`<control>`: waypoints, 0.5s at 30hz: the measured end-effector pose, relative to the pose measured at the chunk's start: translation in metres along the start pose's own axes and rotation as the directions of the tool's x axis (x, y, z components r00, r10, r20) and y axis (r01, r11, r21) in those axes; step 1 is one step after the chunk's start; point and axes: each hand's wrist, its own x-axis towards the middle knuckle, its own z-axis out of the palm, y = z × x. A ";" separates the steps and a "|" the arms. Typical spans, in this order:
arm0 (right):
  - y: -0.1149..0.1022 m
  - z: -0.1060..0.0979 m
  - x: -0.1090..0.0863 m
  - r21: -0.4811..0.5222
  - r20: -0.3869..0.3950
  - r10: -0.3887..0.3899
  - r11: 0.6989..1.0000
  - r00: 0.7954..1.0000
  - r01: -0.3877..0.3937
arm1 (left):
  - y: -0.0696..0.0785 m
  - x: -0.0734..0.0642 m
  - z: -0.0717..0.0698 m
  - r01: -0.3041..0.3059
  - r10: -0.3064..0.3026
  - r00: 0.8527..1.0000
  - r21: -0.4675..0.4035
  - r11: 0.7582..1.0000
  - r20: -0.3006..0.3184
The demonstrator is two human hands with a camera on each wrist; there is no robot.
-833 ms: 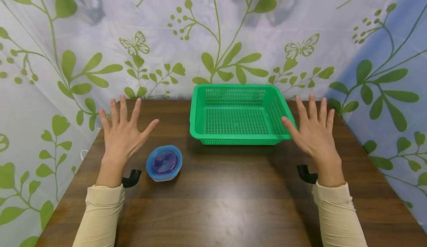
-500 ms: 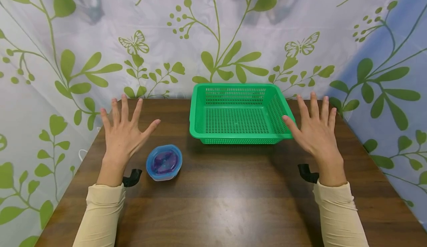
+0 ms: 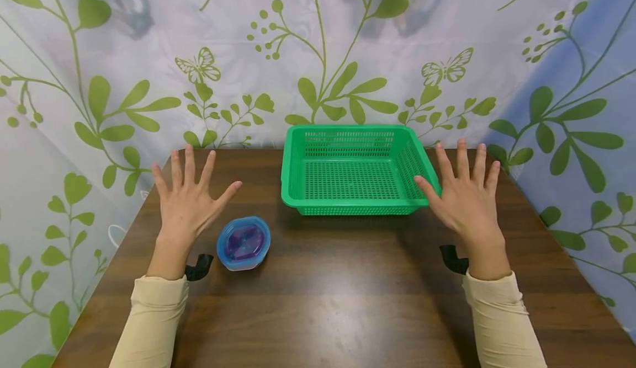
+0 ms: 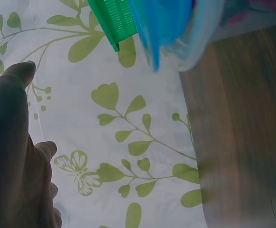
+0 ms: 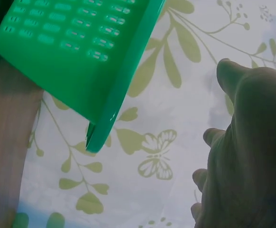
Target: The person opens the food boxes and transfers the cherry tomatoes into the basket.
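My left hand [image 3: 186, 208] hovers with spread, straight fingers at the left side of the table, holding nothing. Close to its right is a small round container with a blue lid [image 3: 243, 243]; something purple shows through the lid's middle. In the left wrist view the blue lid [image 4: 164, 23] appears edge-on at the top. My right hand [image 3: 467, 205], fingers also spread and straight, is at the right, its thumb overlapping the right rim of a green plastic basket [image 3: 355, 204] in the head view. The right wrist view shows the basket's side [image 5: 71, 61] apart from that hand.
The brown wooden table [image 3: 328, 302] reaches back to a white curtain [image 3: 238, 31] with green leaves and butterflies. Black curved pieces [image 3: 200, 267] sit at both wrists. A thin white loop [image 3: 114, 235] shows by the table's left edge.
My left hand has shifted slightly right and the right hand slightly left after a tiny move right. The basket and container stay in place; the view shifts a little.
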 end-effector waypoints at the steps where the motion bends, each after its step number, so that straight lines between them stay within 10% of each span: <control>1: -0.001 0.000 0.000 -0.002 0.001 -0.001 1.000 1.000 0.001 | 0.000 0.000 0.000 0.001 -0.001 1.000 0.000 1.000 -0.003; 15: -0.004 0.006 -0.001 -0.018 0.006 0.015 1.000 1.000 -0.015 | -0.001 -0.001 0.002 0.013 -0.013 1.000 0.001 1.000 -0.023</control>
